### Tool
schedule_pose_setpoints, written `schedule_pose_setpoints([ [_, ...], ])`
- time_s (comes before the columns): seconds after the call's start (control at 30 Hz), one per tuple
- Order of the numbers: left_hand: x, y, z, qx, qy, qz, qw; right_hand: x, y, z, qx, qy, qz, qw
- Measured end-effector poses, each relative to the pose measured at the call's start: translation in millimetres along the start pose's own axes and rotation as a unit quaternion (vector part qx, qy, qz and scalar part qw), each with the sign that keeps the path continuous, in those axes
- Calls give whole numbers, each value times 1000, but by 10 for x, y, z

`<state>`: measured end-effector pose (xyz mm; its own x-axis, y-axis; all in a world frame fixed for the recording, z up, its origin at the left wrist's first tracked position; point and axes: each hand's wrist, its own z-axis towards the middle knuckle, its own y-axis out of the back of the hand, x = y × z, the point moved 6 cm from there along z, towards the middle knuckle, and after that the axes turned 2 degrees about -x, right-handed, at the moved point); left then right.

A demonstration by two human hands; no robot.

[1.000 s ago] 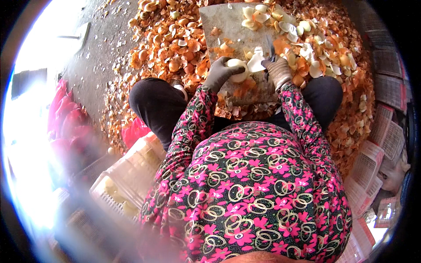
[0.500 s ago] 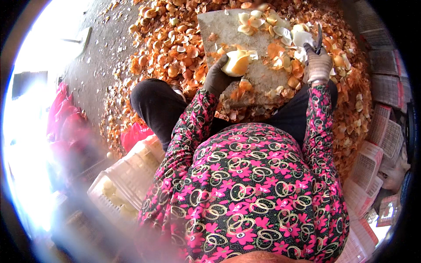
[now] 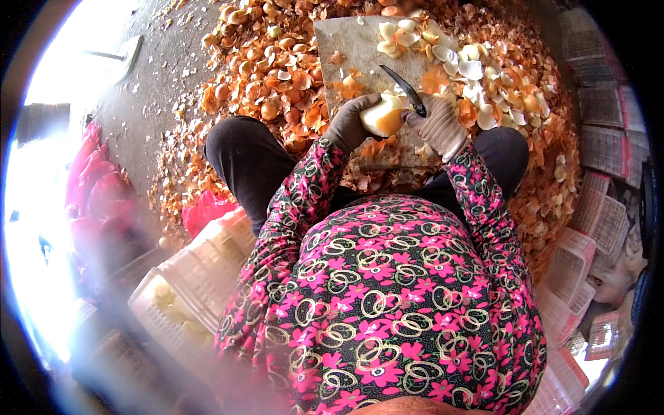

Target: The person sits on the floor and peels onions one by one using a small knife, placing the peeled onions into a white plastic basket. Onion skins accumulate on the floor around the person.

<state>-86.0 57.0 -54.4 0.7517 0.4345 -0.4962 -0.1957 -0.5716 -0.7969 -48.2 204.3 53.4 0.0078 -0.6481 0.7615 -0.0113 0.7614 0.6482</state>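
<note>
In my gloved left hand (image 3: 354,123) I grip a partly peeled onion (image 3: 384,116), its pale flesh showing on top and a yellower side below. My right hand (image 3: 438,124), in a light grey-brown glove, is closed on a dark curved knife (image 3: 407,91), its blade pointing up and to the left. The fingers of my right hand are right beside the onion; whether they touch it I cannot tell. Both hands are above the near part of a worn board (image 3: 366,52), where loose brown onion skins (image 3: 379,146) lie.
Unpeeled onions and skins (image 3: 266,90) heap up left of the board. Pale peelings (image 3: 477,72) lie along its right side. A white crate (image 3: 200,270) with pale onions stands at my lower left, near a pink bag (image 3: 207,211). Plastic baskets (image 3: 598,207) line the right.
My right hand has come from the peelings at the right, bringing the knife over to the onion. My left hand has shifted slightly right and down with the onion.
</note>
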Motion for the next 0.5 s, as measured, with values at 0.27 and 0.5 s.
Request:
schedule_pose_setpoints([
  [0.27,-92,-40,67,-14,-58,-163,985,121,223,-411,14,-43,265,963],
  [0.5,-81,-36,-35,120,-76,-230,963,-562,1061,-154,-220,-180,68,956],
])
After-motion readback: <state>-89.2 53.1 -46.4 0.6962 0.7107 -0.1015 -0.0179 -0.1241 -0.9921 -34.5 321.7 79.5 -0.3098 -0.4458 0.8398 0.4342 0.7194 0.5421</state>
